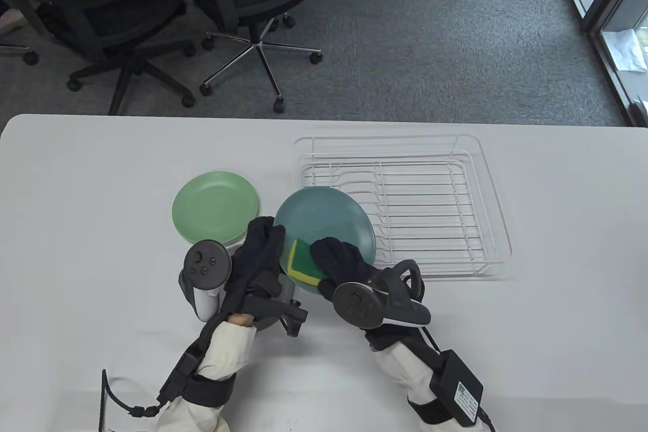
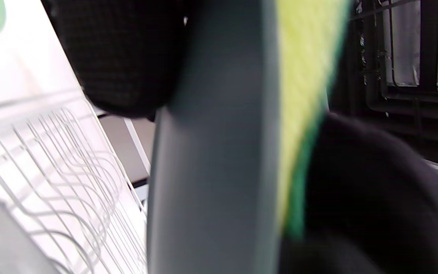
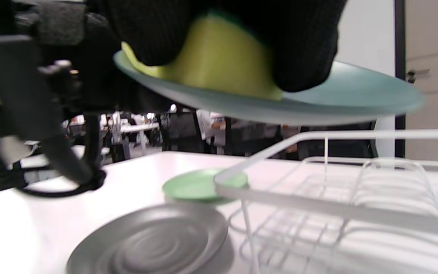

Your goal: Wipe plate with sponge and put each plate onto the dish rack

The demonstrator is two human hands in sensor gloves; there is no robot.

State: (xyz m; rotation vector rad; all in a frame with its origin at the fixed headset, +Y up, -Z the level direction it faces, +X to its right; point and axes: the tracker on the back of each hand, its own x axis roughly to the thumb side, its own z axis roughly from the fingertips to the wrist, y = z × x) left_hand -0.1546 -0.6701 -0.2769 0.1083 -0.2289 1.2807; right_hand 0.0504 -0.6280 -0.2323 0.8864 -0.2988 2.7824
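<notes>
A teal plate (image 1: 326,222) hangs above the table just left of the white wire dish rack (image 1: 486,209). My left hand (image 1: 260,244) grips its near-left rim. My right hand (image 1: 336,257) presses a yellow-and-green sponge (image 1: 301,262) onto the plate's face. In the right wrist view the sponge (image 3: 219,62) lies flat on the teal plate (image 3: 356,99) under my fingers. The left wrist view shows the plate (image 2: 211,152) edge-on with the sponge (image 2: 299,95) against it. A light green plate (image 1: 215,205) lies on the table to the left. A grey plate (image 3: 146,243) lies below my hands.
The dish rack (image 3: 318,205) holds no plates and stands at the right of the white table (image 1: 76,249). Office chairs (image 1: 253,11) stand on the carpet beyond the table's far edge.
</notes>
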